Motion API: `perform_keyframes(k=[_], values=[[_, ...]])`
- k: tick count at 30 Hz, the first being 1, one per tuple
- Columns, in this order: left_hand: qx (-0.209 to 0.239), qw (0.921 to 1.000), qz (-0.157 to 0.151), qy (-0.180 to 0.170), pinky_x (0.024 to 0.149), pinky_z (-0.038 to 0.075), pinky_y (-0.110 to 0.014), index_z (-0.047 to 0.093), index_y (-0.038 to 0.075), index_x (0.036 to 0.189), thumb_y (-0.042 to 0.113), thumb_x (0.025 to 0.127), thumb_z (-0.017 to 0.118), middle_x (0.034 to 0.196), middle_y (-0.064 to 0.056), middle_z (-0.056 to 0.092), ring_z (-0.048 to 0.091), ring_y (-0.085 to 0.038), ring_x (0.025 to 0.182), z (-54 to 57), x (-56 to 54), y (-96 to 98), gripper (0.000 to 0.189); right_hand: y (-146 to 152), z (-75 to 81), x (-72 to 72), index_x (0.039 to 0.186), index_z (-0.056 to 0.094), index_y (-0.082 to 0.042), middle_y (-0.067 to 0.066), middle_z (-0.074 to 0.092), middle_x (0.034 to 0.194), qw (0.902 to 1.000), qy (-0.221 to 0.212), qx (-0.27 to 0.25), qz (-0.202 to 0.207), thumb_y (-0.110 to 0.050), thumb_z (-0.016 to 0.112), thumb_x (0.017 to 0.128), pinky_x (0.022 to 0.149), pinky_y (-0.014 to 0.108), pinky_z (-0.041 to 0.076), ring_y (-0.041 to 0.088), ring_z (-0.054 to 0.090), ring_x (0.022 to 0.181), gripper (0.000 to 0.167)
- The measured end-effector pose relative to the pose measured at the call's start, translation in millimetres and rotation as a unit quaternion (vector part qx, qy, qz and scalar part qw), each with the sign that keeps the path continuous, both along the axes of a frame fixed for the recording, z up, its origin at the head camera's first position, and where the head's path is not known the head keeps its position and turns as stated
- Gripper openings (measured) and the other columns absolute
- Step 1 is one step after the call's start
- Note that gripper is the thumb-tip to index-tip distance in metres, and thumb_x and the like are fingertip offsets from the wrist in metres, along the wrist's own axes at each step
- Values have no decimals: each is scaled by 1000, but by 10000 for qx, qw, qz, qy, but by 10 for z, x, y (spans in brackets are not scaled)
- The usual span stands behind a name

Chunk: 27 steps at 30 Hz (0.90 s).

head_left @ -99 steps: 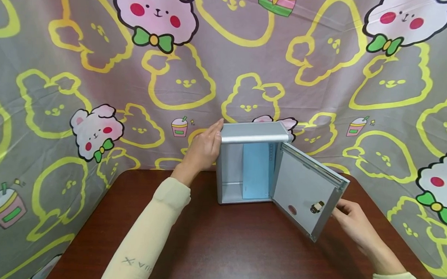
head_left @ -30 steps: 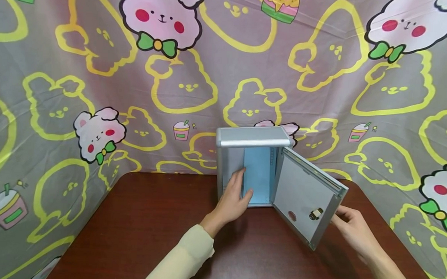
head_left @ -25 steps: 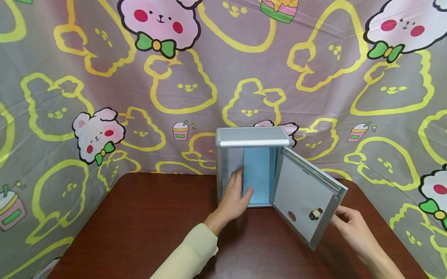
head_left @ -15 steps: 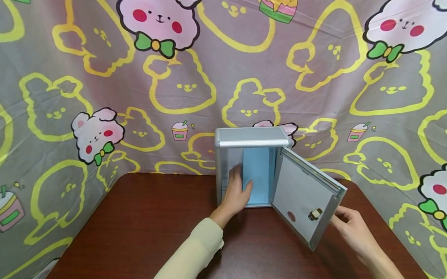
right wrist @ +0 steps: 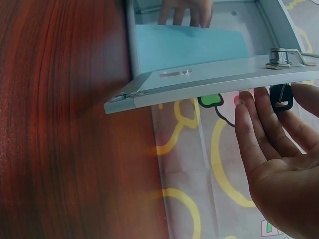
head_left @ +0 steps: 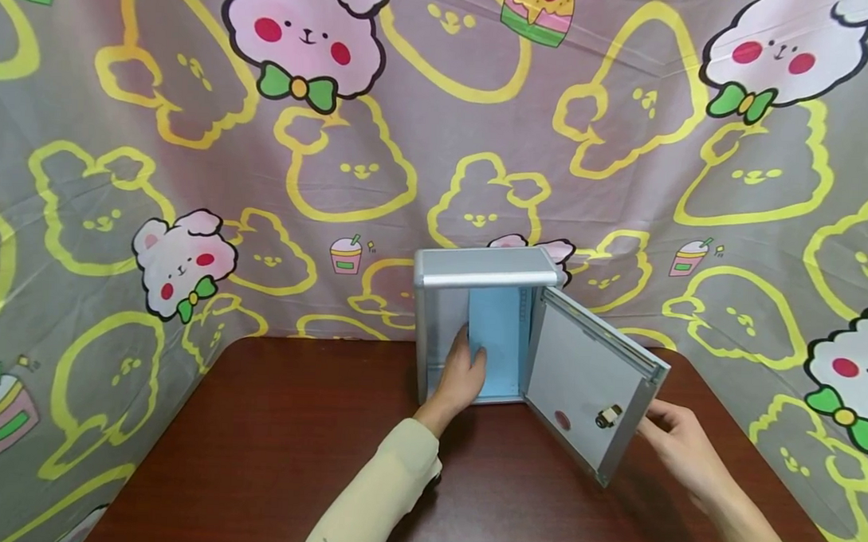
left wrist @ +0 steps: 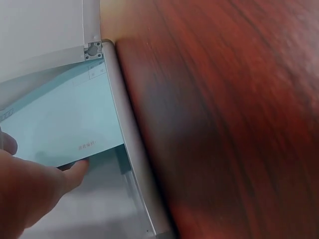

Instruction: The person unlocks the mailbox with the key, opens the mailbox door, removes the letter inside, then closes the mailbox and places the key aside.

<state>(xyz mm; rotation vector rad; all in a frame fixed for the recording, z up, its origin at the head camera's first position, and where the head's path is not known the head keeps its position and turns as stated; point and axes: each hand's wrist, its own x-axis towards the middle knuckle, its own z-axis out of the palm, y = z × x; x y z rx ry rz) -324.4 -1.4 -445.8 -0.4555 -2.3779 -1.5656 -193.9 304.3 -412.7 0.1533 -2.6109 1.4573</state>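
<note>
On the table stands a grey metal box (head_left: 486,265), its door (head_left: 581,372) swung out to the right. A light-blue envelope (head_left: 498,337) with small red print stands upright inside, at the right. My left hand (head_left: 462,379) reaches into the box and holds the envelope's left edge, thumb in front and fingers going behind it, as the left wrist view shows. My right hand (head_left: 693,459) is at the outer face of the door. In the right wrist view its thumb and fingers pinch a black-headed key (right wrist: 282,97) beneath the lock (right wrist: 278,59).
The dark-red wooden table (head_left: 292,441) extends around the box. Behind and beside it hangs a patterned cloth (head_left: 380,165). The open door juts out over the table's right part, with a latch (head_left: 608,416) on its inner face.
My left hand has gone from the box's upper left corner into the box, and its fingers have slipped behind the envelope's edge. The right hand keeps its place at the door.
</note>
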Motion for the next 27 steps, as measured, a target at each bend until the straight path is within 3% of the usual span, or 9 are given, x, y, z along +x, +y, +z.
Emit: perform_keyframes(k=[8, 21, 27], values=[[201, 9997, 29, -108, 119, 34, -49, 24, -10, 156, 9, 104, 39, 157, -31, 36, 37, -38, 146, -20, -27, 32, 57, -3, -6, -2, 115, 73, 4, -5, 74, 97, 9999, 99, -75, 39, -21, 60, 105, 78, 21, 52, 2, 64, 93, 30], [247, 9980, -251, -521, 119, 33, -50, 23, -7, 158, 11, 108, 36, 161, -28, 31, 33, -37, 149, -32, -43, -13, 55, -11, 21, 4, 118, 72, 4, -6, 75, 100, 9999, 67, -81, 91, -23, 59, 105, 79, 21, 53, 0, 64, 95, 33], [163, 9970, -293, -702, 121, 29, -49, 21, -10, 158, 13, 109, 33, 162, -28, 28, 29, -38, 150, -49, -18, -26, 56, -16, 12, 8, 115, 73, 4, -6, 75, 98, 9999, 103, -70, 76, -21, 59, 105, 79, 21, 53, 0, 65, 94, 30]])
